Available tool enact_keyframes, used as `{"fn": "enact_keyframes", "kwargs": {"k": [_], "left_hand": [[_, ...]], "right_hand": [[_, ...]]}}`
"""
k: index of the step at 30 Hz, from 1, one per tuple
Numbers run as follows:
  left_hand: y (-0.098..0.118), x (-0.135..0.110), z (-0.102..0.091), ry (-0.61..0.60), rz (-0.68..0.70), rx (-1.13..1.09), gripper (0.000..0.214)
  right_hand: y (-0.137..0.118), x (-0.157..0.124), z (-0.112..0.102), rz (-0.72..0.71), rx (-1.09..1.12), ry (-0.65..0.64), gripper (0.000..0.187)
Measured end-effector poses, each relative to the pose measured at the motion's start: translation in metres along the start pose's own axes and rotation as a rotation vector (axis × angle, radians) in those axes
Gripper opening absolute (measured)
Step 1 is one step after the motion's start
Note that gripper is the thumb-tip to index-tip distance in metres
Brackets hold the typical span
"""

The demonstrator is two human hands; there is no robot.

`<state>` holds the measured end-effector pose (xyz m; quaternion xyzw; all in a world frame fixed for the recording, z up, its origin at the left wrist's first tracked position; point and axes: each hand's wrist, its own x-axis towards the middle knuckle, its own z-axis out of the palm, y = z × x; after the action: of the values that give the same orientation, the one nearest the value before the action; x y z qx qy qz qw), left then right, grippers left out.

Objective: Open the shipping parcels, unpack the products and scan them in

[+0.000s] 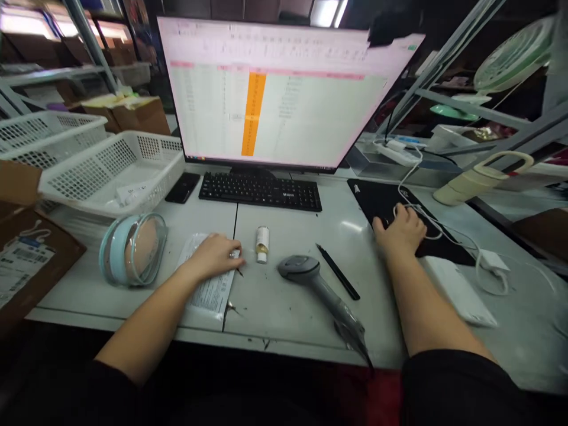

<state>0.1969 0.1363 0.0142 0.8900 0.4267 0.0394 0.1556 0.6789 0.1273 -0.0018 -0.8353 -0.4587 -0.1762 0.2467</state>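
My left hand (216, 255) lies on a flat, clear plastic packet (208, 299) with printed text, its fingers curled closed at the packet's right edge. Just right of it, a small labelled bottle (262, 244) lies on the desk. My right hand (402, 231) rests with bent fingers on the black mouse pad (444, 245), cupped over what appears to be a computer mouse, almost wholly covered by the hand. Between my arms are a grey barcode scanner (322, 293) and a black pen (338, 272). White cables run beside my right hand.
A monitor (284, 100) showing a spreadsheet stands behind a black keyboard (261, 190). On the left are white baskets (119, 165), a phone (183, 187), a clear rounded case (133, 248) and a cardboard box (39, 260). A white slab-like device (459, 290) and a cream tumbler (465, 184) stand right.
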Motion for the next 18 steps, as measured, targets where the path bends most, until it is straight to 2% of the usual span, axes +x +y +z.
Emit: {"fn": "enact_keyframes", "kwargs": {"k": [2,5,8,11,13,15,18], "left_hand": [[-0.001,0.000,-0.001,0.011,-0.002,0.011,0.027],[-0.006,0.001,0.002,0.028,0.008,-0.008,0.021],[-0.011,0.001,0.009,0.113,-0.004,0.016,0.025],[-0.008,0.005,0.018,0.261,0.019,0.053,0.049],[-0.001,0.010,0.023,0.291,0.093,0.083,0.061],[0.007,0.019,0.027,0.249,0.194,0.104,0.064],[0.018,0.033,0.027,0.178,0.346,0.027,0.047]], "right_hand": [[-0.024,-0.015,-0.031,-0.066,0.163,-0.103,0.064],[-0.062,-0.053,-0.079,-0.124,0.394,-0.477,0.057],[-0.091,-0.104,-0.111,-0.233,0.436,-0.825,0.069],[-0.103,-0.142,-0.114,-0.269,0.398,-0.951,0.086],[-0.106,-0.155,-0.107,-0.199,0.483,-1.009,0.087],[-0.108,-0.159,-0.099,-0.078,0.649,-1.118,0.077],[-0.109,-0.158,-0.094,0.076,0.820,-1.238,0.055]]}}
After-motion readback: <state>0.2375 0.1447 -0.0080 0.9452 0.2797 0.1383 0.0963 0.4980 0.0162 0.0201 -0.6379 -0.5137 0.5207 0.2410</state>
